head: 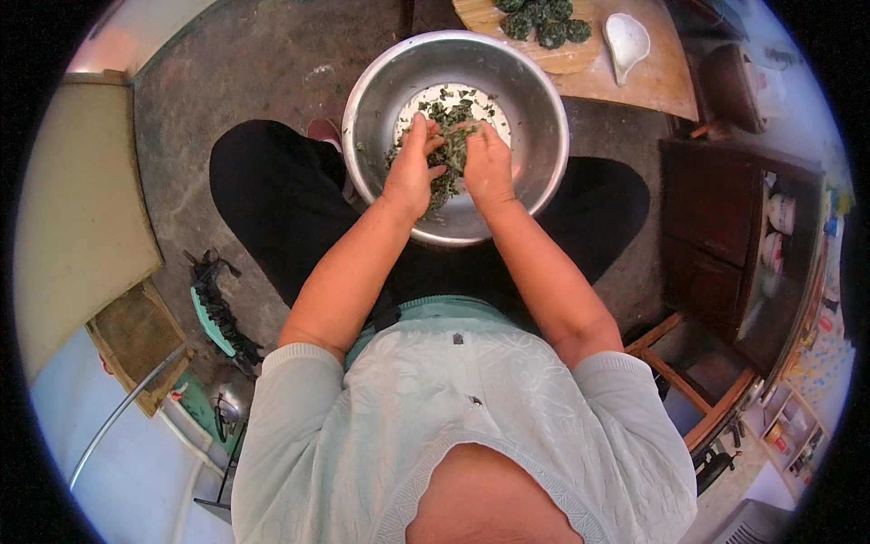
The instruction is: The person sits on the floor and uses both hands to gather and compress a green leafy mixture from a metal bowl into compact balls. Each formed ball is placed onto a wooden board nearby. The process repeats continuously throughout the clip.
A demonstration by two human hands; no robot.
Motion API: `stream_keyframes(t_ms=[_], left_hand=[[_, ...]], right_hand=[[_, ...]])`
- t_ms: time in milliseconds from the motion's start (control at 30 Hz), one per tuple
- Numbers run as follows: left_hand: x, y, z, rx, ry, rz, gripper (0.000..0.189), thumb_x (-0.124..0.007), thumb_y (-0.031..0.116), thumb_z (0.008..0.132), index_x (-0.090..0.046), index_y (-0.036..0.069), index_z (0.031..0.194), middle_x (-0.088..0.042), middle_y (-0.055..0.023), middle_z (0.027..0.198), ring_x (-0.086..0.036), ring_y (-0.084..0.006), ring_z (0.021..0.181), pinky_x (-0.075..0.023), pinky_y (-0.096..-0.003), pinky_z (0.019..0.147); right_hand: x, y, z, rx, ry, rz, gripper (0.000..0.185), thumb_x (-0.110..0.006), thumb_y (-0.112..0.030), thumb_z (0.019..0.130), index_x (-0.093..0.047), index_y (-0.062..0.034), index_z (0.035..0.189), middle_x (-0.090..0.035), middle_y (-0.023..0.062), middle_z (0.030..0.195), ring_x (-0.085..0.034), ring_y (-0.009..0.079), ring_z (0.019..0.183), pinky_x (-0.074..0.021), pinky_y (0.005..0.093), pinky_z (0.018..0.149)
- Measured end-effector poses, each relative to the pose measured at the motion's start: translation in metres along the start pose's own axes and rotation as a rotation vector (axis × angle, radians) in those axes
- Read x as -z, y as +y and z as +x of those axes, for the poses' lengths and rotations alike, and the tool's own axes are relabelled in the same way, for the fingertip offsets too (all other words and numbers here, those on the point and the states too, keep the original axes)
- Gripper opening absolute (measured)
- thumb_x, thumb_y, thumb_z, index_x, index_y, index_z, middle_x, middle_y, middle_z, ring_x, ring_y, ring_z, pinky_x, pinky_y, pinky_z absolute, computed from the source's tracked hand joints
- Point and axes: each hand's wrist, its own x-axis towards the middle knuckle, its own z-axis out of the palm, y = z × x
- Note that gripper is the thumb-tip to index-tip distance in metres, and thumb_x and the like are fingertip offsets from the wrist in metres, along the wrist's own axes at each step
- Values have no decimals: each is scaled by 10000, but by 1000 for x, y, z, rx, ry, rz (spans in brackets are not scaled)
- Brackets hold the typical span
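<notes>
A large stainless-steel basin [533,102] sits between my knees, in front of my lap. Loose chopped leafy greens [448,112], coated with something pale like flour, lie on its bottom. My left hand [410,166] reaches inside with its fingers apart and its palm turned inward against the greens. Opposite it, my right hand [491,163] has bent fingers at the same heap. Blur and the greens hide whether those fingers grip any of it. Some of the mixture shows between both hands.
Dark green balls [540,24] rest on a round bamboo board [574,62] beyond the basin. Beside them, a white scoop [627,44] lies on a wooden tabletop [656,88]. A dark wooden cabinet [707,197] stands at right. A metal kettle [232,401] is at lower left.
</notes>
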Motion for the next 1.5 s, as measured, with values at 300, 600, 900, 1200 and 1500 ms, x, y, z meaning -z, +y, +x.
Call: stream_keyframes(t_ms=[300, 600, 900, 1200, 1500], left_hand=[[4, 14, -16, -315, -231, 320, 388, -408, 372, 1004, -562, 53, 1161, -595, -83, 1111, -527, -195, 1076, -393, -336, 973], [17, 16, 3, 162, -194, -517, 420, -326, 373, 1020, -554, 20, 997, -615, -179, 1032, -594, -320, 1013, -474, -468, 942], [13, 8, 2, 207, -197, -466, 364, -406, 364, 1001, -537, 65, 1162, -618, -127, 1088, -616, -272, 986, -501, -476, 837], [8, 4, -4, 203, -85, -358, 439, -349, 390, 1017, -534, 37, 1200, -616, -127, 1151, -603, -276, 1040, -491, -470, 880], [8, -6, 2, 157, -44, -538, 366, -391, 310, 1017, -540, -2, 1137, -594, -148, 1129, -576, -275, 1037, -447, -457, 951]], right_hand=[[11, -43, -11, -577, -177, 393, 416, -458, -210, 959, -469, 79, 1257, -620, 162, 1005, -661, 227, 878, -552, 319, 742], [35, -42, -24, 429, -290, -664, 570, -660, -27, 734, -506, -57, 1282, -555, 247, 1218, -558, 370, 1120, -457, 414, 962], [23, -30, -13, 508, -360, -504, 548, -598, 57, 714, -523, -72, 1242, -579, 214, 1196, -565, 386, 1087, -470, 426, 935], [13, -17, -15, 503, -253, -517, 391, -578, -3, 734, -599, -46, 1122, -641, 177, 1054, -624, 383, 914, -512, 434, 820], [17, -48, -15, 552, -313, -610, 429, -646, -80, 725, -576, -11, 1143, -615, 193, 1134, -607, 376, 989, -492, 439, 872]])
